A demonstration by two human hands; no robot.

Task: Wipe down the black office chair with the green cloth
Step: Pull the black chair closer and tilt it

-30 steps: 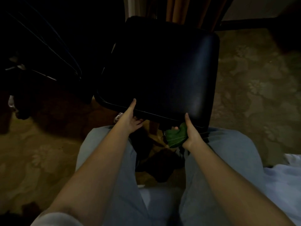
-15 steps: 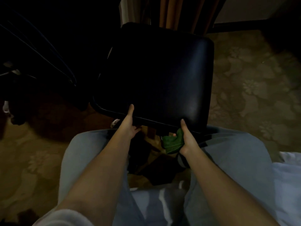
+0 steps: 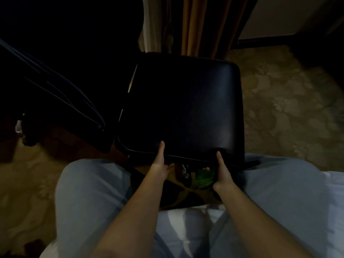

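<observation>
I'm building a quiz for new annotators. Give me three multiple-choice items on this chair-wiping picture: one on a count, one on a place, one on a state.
1. How many hands touch the black chair seat?
A) none B) one C) two

2. Where is the green cloth?
A) spread on top of the seat B) below the seat's front edge, in the right hand C) lying on the carpet

3. What is the left hand doing?
A) gripping the seat's front edge B) hanging free C) holding the cloth

Answers:
1. C, both thumbs lie on the seat top.
2. B, green shows under the edge beside the right fingers.
3. A, its thumb is on top and its fingers curl beneath.
</observation>
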